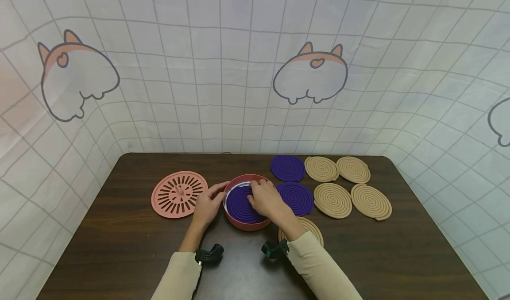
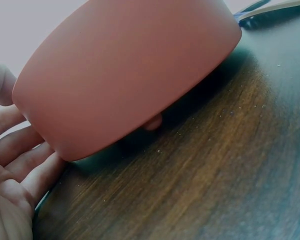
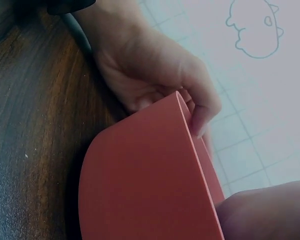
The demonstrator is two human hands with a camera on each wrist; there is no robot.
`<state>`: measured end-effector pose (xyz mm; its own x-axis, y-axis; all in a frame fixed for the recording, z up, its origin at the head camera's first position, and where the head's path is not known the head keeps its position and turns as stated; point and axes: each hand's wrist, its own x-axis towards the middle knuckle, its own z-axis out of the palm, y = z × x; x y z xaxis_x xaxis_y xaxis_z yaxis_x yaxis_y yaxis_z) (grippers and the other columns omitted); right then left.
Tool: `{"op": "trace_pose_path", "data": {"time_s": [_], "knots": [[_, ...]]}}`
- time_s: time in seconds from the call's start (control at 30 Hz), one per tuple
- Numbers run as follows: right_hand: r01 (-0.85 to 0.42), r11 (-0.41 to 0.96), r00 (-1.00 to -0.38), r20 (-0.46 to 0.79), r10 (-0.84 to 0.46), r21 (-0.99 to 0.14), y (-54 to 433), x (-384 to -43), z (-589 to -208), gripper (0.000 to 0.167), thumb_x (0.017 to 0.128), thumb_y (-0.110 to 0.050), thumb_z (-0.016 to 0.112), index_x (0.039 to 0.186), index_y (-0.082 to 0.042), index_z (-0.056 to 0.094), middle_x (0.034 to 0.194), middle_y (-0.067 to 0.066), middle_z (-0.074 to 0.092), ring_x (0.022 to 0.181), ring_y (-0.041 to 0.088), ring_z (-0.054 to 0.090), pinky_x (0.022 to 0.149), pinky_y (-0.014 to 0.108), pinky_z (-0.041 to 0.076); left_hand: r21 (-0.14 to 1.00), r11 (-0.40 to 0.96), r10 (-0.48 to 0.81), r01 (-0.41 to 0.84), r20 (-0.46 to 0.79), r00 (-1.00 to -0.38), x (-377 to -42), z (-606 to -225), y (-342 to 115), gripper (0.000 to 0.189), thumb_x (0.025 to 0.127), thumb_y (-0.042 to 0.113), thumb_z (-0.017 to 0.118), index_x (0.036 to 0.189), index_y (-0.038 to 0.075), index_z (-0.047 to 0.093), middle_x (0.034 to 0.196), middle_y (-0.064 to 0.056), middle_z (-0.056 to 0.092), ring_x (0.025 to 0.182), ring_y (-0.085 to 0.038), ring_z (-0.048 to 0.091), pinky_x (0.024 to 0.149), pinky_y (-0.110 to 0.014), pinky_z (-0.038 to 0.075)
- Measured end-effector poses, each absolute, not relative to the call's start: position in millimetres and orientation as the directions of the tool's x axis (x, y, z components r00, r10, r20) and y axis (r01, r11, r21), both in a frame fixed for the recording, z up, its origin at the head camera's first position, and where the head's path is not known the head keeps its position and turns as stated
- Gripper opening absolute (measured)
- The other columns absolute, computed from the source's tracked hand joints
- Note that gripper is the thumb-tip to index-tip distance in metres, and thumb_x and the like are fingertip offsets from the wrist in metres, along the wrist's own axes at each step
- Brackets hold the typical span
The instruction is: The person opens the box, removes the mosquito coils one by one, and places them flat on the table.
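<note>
A reddish-pink round bowl (image 1: 244, 226) with a white inside stands on the table. In it lies a purple mosquito coil (image 1: 239, 205). My left hand (image 1: 207, 207) grips the bowl's left side. In the left wrist view its fingers (image 2: 22, 145) lie along the outer wall; a small foot (image 2: 153, 123) shows under the base. My right hand (image 1: 268, 199) reaches over the right rim, its fingers bent down onto the coil's right part; some fingertips are hidden. The right wrist view has the left hand (image 3: 155, 65) with a finger hooked over the rim.
A pink slotted lid (image 1: 167, 202) with a small knob lies left of the bowl. To the right are two purple coils (image 1: 287, 167) and several tan coils (image 1: 332, 200), one partly under my right forearm. A white gridded curtain (image 1: 235, 127) stands behind the table.
</note>
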<state>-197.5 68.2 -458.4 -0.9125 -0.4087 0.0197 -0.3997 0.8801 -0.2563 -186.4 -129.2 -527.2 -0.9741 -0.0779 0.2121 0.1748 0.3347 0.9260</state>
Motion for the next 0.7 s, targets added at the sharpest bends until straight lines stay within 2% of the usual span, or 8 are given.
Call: {"op": "trace_pose_path", "data": {"time_s": [0.3, 0.5, 0.7], "knots": [[-0.371, 0.873, -0.918, -0.017, -0.397, -0.317, 69.4, -197.3, -456.7, 0.027, 0.098, -0.009, 0.061, 0.124, -0.003, 0.062, 0.121, 0.021, 0.06, 0.114, 0.037, 0.056, 0.1, 0.047, 0.047, 0.928, 0.331, -0.072, 0.172, 0.207, -0.976, -185.7, -525.9, -129.8, 0.034, 0.092, 0.013, 0.064, 0.123, 0.022, 0.074, 0.12, -0.005, 0.074, 0.11, -0.022, 0.069, 0.091, -0.032, 0.052], [-0.394, 0.862, -0.911, 0.009, -0.413, -0.319, 70.2, -197.5, -456.5, 0.026, 0.096, -0.007, 0.063, 0.122, -0.001, 0.061, 0.117, 0.022, 0.061, 0.109, 0.037, 0.058, 0.095, 0.047, 0.048, 0.93, 0.33, -0.068, 0.162, 0.194, -0.979, -185.1, -525.2, -130.4, 0.033, 0.092, 0.014, 0.064, 0.124, 0.023, 0.073, 0.121, -0.004, 0.074, 0.11, -0.022, 0.069, 0.091, -0.032, 0.052], [-0.403, 0.841, -0.909, 0.048, -0.414, -0.362, 71.7, -202.5, -461.1, 0.031, 0.095, -0.004, 0.064, 0.125, 0.002, 0.061, 0.119, 0.024, 0.062, 0.114, 0.039, 0.06, 0.099, 0.048, 0.048, 0.931, 0.329, -0.066, 0.16, 0.192, -0.979, -185.4, -524.8, -130.6, 0.033, 0.093, 0.014, 0.064, 0.123, 0.023, 0.073, 0.12, -0.004, 0.074, 0.11, -0.021, 0.069, 0.091, -0.032, 0.052]]}}
